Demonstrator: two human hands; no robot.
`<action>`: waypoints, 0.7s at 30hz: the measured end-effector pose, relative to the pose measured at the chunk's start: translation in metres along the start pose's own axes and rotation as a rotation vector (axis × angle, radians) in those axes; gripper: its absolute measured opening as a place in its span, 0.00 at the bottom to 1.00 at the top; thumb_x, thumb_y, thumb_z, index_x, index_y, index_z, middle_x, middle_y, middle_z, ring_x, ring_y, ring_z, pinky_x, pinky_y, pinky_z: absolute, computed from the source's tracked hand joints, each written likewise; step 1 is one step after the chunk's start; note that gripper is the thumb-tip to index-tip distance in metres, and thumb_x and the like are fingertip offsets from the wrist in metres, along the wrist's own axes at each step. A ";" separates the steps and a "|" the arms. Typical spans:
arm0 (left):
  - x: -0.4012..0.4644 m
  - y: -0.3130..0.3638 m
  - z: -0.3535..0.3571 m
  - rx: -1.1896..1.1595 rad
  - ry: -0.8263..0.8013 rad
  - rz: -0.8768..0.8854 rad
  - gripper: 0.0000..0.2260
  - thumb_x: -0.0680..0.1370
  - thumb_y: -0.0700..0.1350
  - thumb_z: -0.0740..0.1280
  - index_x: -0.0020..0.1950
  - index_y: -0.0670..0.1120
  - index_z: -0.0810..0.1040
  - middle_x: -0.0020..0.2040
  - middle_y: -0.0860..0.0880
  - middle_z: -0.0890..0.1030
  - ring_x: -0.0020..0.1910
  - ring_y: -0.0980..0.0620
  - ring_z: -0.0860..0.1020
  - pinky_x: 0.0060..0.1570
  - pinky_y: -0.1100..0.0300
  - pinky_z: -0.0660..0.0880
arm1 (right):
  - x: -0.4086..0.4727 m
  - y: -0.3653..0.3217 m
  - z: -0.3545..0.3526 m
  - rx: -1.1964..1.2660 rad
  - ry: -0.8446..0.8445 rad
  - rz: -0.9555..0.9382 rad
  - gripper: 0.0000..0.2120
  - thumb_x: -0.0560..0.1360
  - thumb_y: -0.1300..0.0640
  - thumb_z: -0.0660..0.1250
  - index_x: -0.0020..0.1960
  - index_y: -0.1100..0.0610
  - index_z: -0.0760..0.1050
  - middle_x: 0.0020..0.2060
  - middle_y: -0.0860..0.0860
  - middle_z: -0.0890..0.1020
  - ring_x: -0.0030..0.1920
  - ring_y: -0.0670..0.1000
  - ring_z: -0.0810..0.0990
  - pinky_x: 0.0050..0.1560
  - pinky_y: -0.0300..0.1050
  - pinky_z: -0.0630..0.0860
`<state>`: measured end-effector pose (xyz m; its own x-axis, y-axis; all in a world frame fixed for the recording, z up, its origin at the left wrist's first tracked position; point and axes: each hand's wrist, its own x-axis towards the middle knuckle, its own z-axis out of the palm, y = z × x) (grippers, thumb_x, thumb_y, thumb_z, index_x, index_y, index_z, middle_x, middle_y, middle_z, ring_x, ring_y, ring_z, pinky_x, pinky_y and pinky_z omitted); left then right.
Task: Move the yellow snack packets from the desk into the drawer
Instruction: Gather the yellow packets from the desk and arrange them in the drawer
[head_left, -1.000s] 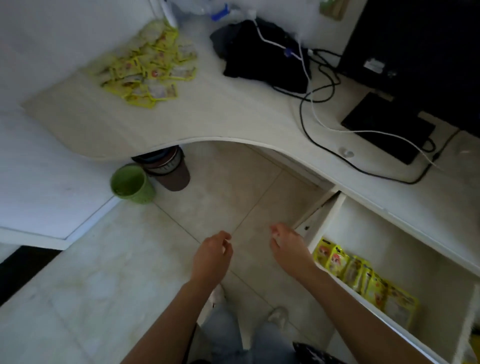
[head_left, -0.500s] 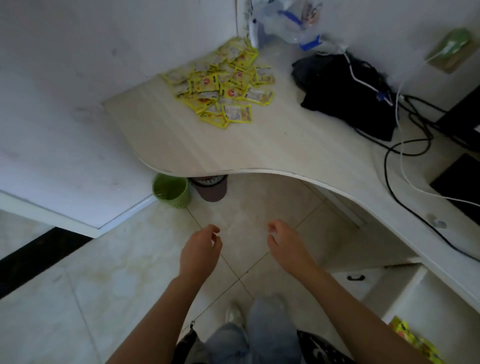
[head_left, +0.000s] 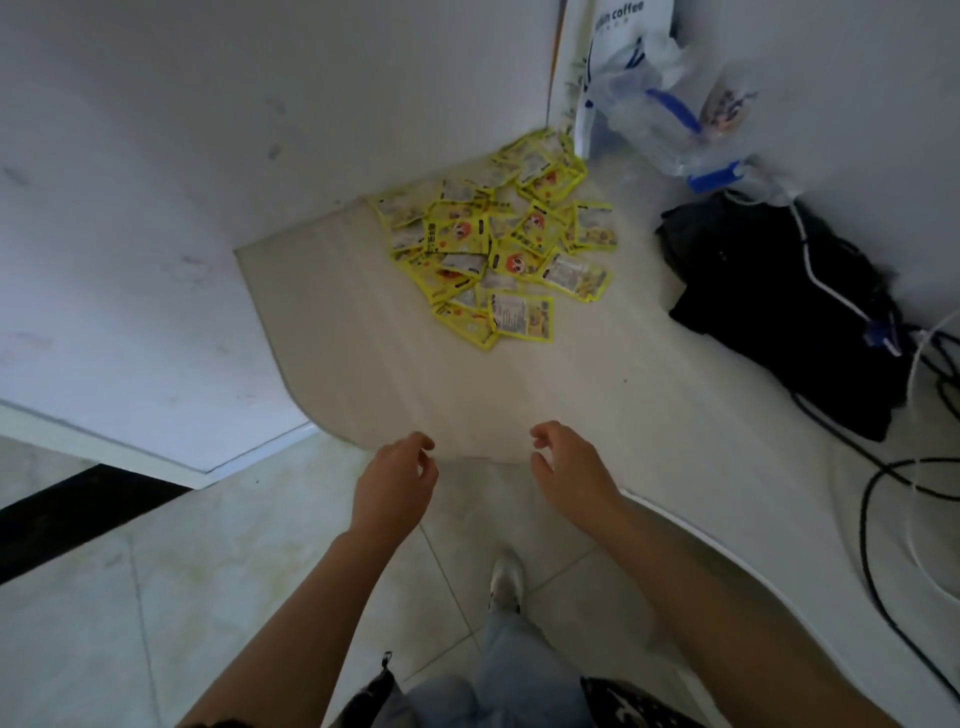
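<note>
Head view: packets (head_left: 498, 249) heaped flat on desk (head_left: 395, 374), pointing every way; left hand (head_left: 395, 483) and right hand (head_left: 571, 467) loosely curled, empty.

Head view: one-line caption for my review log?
Both empty hands, left and right, reach toward the yellow snack packets piled on the desk.

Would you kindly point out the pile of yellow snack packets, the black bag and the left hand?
yellow snack packets (head_left: 498, 249), head view, middle of the pile.
black bag (head_left: 779, 312), head view, its dark fabric centre.
left hand (head_left: 395, 486), head view, back of the hand.
</note>
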<state>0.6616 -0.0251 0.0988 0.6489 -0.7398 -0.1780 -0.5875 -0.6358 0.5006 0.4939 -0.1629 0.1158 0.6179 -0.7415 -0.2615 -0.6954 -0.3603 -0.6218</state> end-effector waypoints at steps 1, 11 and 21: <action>0.013 0.004 -0.001 0.004 -0.008 -0.005 0.09 0.78 0.46 0.63 0.58 0.50 0.77 0.47 0.52 0.81 0.50 0.50 0.78 0.50 0.53 0.77 | 0.013 0.000 -0.007 -0.001 -0.005 -0.011 0.15 0.77 0.59 0.61 0.63 0.58 0.72 0.57 0.54 0.78 0.58 0.54 0.77 0.59 0.48 0.73; 0.118 0.030 -0.011 0.041 -0.046 -0.029 0.10 0.79 0.46 0.61 0.58 0.50 0.77 0.49 0.52 0.81 0.53 0.51 0.77 0.49 0.56 0.73 | 0.127 -0.002 -0.049 -0.035 -0.069 -0.056 0.16 0.78 0.57 0.60 0.65 0.58 0.70 0.60 0.54 0.77 0.60 0.53 0.76 0.59 0.45 0.71; 0.219 0.022 -0.028 -0.087 -0.118 -0.138 0.10 0.77 0.44 0.63 0.58 0.46 0.78 0.52 0.49 0.81 0.53 0.47 0.79 0.52 0.54 0.75 | 0.212 -0.019 -0.052 -0.094 -0.076 0.017 0.17 0.78 0.56 0.61 0.66 0.59 0.69 0.61 0.57 0.74 0.61 0.57 0.74 0.59 0.50 0.72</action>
<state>0.8042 -0.1947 0.0942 0.6564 -0.6708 -0.3454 -0.4493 -0.7153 0.5353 0.6184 -0.3429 0.1108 0.6296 -0.7039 -0.3289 -0.7350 -0.4026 -0.5456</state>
